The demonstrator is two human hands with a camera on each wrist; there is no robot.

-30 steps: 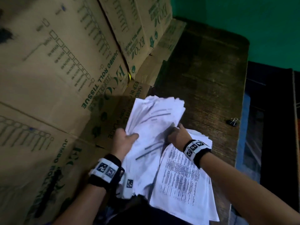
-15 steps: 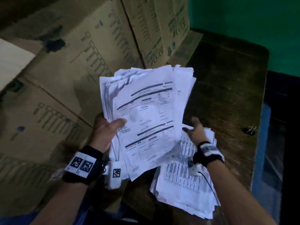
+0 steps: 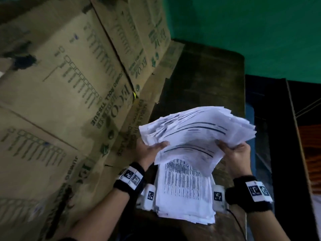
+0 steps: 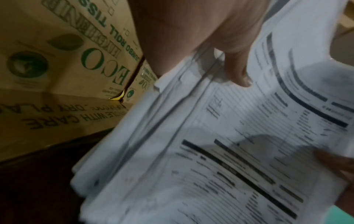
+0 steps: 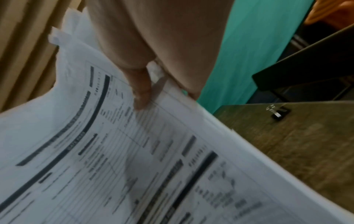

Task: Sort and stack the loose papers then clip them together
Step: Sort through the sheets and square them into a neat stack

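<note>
Head view, centre right: your left hand (image 3: 151,150) and right hand (image 3: 238,153) each pinch a side of the sagging paper bundle (image 3: 199,134) above the table stack (image 3: 184,197); square its edges before lowering.

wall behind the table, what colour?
Green, plain and unpatterned: the wall shows best in the head view.

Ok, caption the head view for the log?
Both hands lift a bundle above the stack.
</note>
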